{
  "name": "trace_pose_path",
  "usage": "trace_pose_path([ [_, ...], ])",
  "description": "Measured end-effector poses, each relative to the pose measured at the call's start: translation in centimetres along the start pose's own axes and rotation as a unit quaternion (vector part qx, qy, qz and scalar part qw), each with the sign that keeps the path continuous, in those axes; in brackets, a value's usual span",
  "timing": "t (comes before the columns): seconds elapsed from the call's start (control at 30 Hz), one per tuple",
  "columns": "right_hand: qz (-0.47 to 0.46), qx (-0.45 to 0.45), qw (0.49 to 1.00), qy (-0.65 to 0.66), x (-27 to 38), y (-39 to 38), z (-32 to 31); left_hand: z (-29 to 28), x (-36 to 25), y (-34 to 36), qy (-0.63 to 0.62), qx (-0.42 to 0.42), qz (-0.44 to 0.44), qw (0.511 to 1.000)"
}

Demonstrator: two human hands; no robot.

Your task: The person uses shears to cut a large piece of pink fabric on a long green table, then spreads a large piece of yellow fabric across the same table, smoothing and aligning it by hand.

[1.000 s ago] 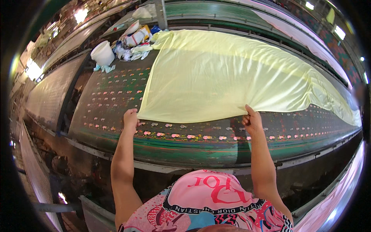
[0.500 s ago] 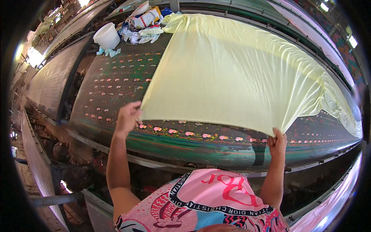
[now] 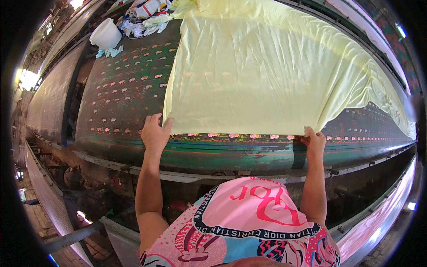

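Hands, 2 no.: L hand at near-L corner of sheet, fingers spread, thumb apart from them, no grip evident; whether it presses the fabric, can't tell. R hand closed, thumb & fingers pinching near edge. Item: pale yellow fabric sheet, 1 pc., laid over long dark surface w/ rows of small pink motifs; near edge approx. straight betw. hands, R part gathered in folds. Handling (est.): light, limp, soft, prob. thin, as motifs show faintly thru; likely slippery & quick to crease; not brittle, but may stretch if pulled at one pt. Best hold (est.): near edge & corner, finger-and-thumb, hands well apart, even tension; a mid-sheet grab would prob. pucker it. Adj.: white bucket on surface, beyond L side of sheet, w/ rag pile next to it. Obscured: R hand's inner fingers, behind its back; far-L part of sheet, cut off at top of view; far-R end, small & bent by lens nr. rim; rag pile cropped, contents unclear.
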State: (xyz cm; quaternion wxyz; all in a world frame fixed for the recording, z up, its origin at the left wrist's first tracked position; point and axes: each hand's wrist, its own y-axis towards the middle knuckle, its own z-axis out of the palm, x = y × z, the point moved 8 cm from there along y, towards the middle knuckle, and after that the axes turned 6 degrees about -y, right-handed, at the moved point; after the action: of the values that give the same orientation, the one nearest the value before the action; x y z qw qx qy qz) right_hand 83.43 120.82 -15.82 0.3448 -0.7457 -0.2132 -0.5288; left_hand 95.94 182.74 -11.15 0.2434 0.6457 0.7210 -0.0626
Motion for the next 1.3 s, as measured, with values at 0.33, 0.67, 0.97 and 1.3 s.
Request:
trace_pose_path([
  [0.33,0.128,0.15,0.947,0.253,0.9,0.4,4.5,2.3,2.0,2.7,-0.081,0.008,-0.052,0.995],
  [0.67,0.071,0.159,0.973,0.154,2.2,-0.7,4.5,4.2,3.8,3.4,-0.266,-0.063,-0.096,0.957],
  [0.97,-0.006,0.165,0.963,0.213,4.6,-0.4,2.0,-2.3,0.8,4.8,-0.433,-0.122,-0.104,0.887],
  [1.3,-0.024,0.101,0.988,-0.112,-0.9,-1.2,0.5,2.7,2.4,0.9,-0.028,-0.005,-0.059,0.998],
])
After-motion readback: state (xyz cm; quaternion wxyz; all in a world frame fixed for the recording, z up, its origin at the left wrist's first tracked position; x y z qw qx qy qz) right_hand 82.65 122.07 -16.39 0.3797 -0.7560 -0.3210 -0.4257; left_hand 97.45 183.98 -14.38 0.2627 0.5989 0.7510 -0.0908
